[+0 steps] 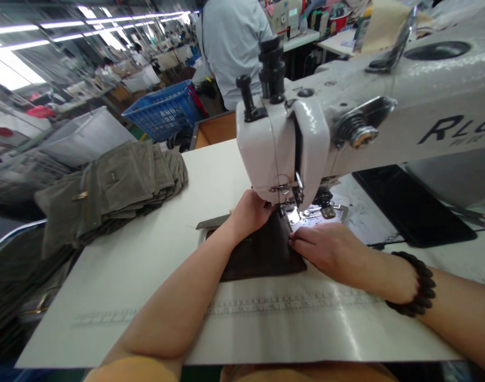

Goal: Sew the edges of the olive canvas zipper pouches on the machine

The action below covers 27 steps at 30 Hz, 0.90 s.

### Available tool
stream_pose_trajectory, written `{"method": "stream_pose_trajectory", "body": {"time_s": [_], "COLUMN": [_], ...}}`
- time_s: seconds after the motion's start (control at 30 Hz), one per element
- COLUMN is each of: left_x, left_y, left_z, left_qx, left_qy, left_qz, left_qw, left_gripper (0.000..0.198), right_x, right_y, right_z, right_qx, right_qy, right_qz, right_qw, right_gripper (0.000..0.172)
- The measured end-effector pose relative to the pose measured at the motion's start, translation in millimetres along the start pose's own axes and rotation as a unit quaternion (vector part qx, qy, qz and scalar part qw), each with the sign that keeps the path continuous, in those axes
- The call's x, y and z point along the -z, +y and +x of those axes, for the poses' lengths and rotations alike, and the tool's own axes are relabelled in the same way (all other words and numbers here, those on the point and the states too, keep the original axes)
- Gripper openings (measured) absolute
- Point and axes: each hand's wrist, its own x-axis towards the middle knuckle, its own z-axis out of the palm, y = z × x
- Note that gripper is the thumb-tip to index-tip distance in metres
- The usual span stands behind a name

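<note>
— While the left hand [255, 211] reached in beneath the front of the white sewing machine [282, 138], what were its fingers doing?

— They were bent down at the far part of the dark piece of material [262, 254]. The fingertips were partly hidden, so I couldn't tell whether they pinched it or only pressed on it.

— And the right hand [329, 249]?

— It sat at the right edge of the piece, fingers drawn together, their tips touching that edge. Whether the thumb gripped from the other side, I couldn't tell. A bracelet of dark beads [415, 284] circled the wrist.

— Where exactly was the piece?

— Flat on the pale table [147, 281], its far end close to the needle area, its near edge just beyond a printed ruler scale [266, 307]. The left forearm crossed over part of it.

— What lay about?

— A stack of olive-grey cloth pieces [123, 178] at the table's left side, and a flat black object [413, 204] under the machine's arm, to the right. Farther off stood a blue basket [166, 109] and, near it, a person in a pale shirt [234, 48], back turned.
</note>
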Motion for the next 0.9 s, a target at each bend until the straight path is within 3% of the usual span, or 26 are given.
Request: {"method": "stream_pose_trajectory", "body": {"time_s": [0.1,0.3,0.47,0.9], "left_x": [-2.3,-0.6,2.6,2.8], "left_y": [-3.8,-8.5,-5.4,-7.4], "left_z": [1.6,6.1,4.7,7.3], "left_qx": [-0.067,-0.124,-0.131,-0.124], "left_qy": [0.018,0.029,0.058,0.056], "left_qz": [0.059,0.141,0.124,0.079], "left_qw": [0.996,0.982,0.982,0.988], "left_gripper": [0.021,0.018,0.015,0.014], "right_x": [-1.4,-2.5,-4.6,-6.0], "right_y": [-0.9,-5.2,-6.5,-9.0], "right_z": [-0.3,1.8,3.2,5.8], "right_qx": [0.001,0.001,0.006,-0.01], "right_qy": [0.014,0.034,0.049,0.063], "right_qz": [0.001,0.007,-0.001,-0.012], "right_qw": [1.0,0.999,0.999,0.998], "right_gripper": [0.022,0.025,0.025,0.027]}}
